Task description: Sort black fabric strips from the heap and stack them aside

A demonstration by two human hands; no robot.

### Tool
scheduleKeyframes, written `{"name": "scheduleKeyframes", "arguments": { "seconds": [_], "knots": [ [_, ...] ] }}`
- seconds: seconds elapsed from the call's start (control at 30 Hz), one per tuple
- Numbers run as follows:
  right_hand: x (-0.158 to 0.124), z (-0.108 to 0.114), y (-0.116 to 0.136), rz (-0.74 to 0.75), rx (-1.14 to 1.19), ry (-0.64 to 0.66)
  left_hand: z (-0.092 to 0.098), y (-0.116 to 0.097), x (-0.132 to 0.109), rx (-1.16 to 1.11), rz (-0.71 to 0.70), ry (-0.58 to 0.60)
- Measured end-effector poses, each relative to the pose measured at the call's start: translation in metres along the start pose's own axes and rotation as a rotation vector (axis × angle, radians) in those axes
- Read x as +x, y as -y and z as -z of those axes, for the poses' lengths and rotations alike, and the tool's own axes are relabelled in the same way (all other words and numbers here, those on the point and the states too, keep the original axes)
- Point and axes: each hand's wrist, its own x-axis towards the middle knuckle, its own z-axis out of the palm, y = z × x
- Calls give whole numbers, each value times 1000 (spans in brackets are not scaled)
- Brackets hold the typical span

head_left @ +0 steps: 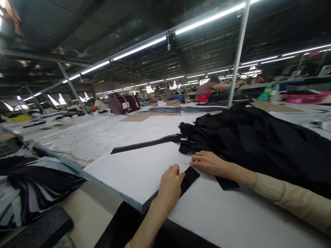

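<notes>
Left hand [169,187] sits at the near edge of the white cutting table [134,168], fingers bent, tips pressed on a short black strip [190,176]. Can't tell if it's pinching the cloth or only pinning it down. The strip runs from that near edge, where its tail hangs over, inward toward the right hand [210,163].

Right hand lies flat, fingers stretched and loose, grasping nothing, fingertips just beside the strip's inner corner. More black cloth shows under its wrist. Beige sleeve [292,199] covers the forearm.

Black fabric pile [258,137] is heaped on the right half of the table, touching the back of the right hand. A long black strip [144,144] lies flat toward the table's middle, one end still in the pile.

Progress, judging by layout: early. One short strip is under the hands, one long strip is partly drawn out, and the bulk of the pile is unsorted.

Off the table's left edge, lower down, is a stack of cut pieces [33,186]. At the far end are maroon bundles [122,104] and a person in a red top [205,90] at another table.
</notes>
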Motion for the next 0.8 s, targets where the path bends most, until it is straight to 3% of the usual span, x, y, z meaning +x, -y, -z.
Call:
{"name": "scheduleKeyframes", "arguments": {
  "seconds": [0.17, 0.33, 0.43, 0.6, 0.8],
  "knots": [
    [2, 3, 0, -202, 307, -152, -1, -7, 17, 41, 39, 26],
    [3, -1, 9, -249, 446, -59, 0, -12, 30, 3, 46, 35],
    [-1, -5, 11, -280, 456, -35, 8, -3, 17, -117, 90, 46],
    [-5, -5, 14, -280, 459, -39, 21, 21, -26, -300, 158, 3],
    [-3, -4, 18, -224, 408, 53, 11, 29, -47, -215, 42, -140]
  ]
}}
